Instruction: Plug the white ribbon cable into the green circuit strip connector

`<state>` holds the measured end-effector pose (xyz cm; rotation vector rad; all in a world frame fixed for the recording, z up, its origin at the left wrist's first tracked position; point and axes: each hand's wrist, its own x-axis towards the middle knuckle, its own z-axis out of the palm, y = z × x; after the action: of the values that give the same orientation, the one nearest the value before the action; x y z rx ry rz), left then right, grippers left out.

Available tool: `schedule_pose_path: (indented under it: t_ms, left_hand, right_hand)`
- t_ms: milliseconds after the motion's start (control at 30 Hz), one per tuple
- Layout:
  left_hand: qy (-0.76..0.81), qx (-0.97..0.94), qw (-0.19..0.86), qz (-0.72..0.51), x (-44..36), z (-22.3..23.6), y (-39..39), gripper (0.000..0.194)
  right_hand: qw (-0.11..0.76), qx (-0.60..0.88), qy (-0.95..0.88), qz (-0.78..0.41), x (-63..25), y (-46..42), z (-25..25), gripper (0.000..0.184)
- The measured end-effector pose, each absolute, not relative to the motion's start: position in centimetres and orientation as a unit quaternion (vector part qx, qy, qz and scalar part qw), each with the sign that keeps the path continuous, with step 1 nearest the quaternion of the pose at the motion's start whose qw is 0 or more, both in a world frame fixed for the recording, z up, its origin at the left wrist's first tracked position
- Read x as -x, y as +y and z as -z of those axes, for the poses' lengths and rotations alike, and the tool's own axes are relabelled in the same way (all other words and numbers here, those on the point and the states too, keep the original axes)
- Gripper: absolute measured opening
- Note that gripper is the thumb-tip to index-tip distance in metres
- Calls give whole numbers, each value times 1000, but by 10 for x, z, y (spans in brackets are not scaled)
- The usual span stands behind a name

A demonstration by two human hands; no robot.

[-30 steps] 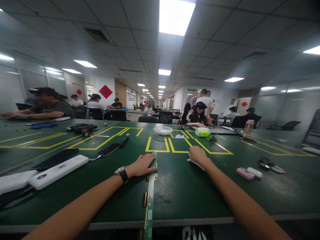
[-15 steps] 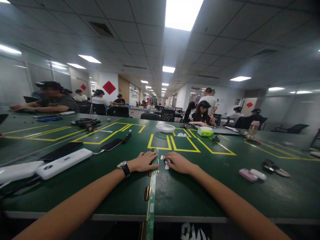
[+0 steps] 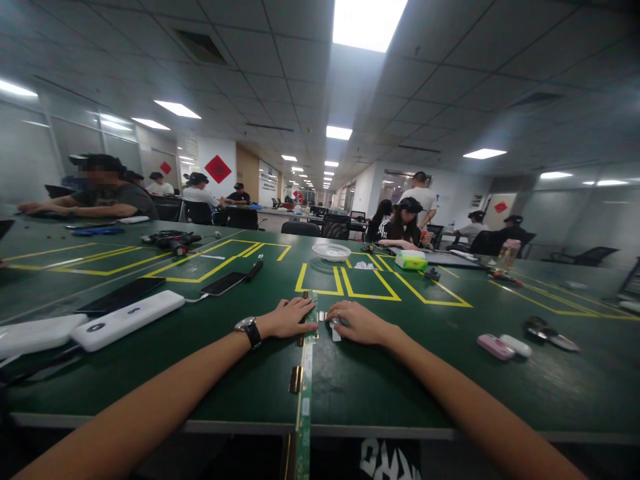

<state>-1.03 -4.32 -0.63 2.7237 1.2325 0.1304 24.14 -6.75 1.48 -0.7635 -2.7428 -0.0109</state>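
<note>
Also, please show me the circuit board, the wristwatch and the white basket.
Circuit board (image 3: 307, 387), head view: its middle stretch.
Wristwatch (image 3: 254, 333), head view: the black strap.
White basket (image 3: 331, 258), head view: its front wall.

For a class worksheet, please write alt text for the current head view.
A person's left hand rests on a long green circuit strip on a green table; the right hand, close by, holds a small white piece. A white dish stands beyond.

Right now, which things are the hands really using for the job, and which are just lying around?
Seems part of the job:
- long green circuit board, under the left hand
- small white piece, at the fingers of the right hand

Seems just lying about:
- white dish
- phone on a white cable
- pink case
- green-and-white pack
</note>
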Motion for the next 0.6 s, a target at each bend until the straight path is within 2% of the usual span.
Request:
schedule_pose_path:
  t_ms: [200, 367, 600]
  left_hand:
    - [407, -910, 61, -46, 11, 9, -42, 80]
    - [407, -910, 65, -41, 11, 10, -40, 75]
    - [411, -908, 67, -35, 10, 9, -40, 78]
  right_hand:
    - [140, 255, -957, -2, -241, -69, -16, 36]
    - [133, 253, -958, -7, -241, -69, -15, 35]
    - [133, 246, -960, -14, -241, -71, -17, 34]
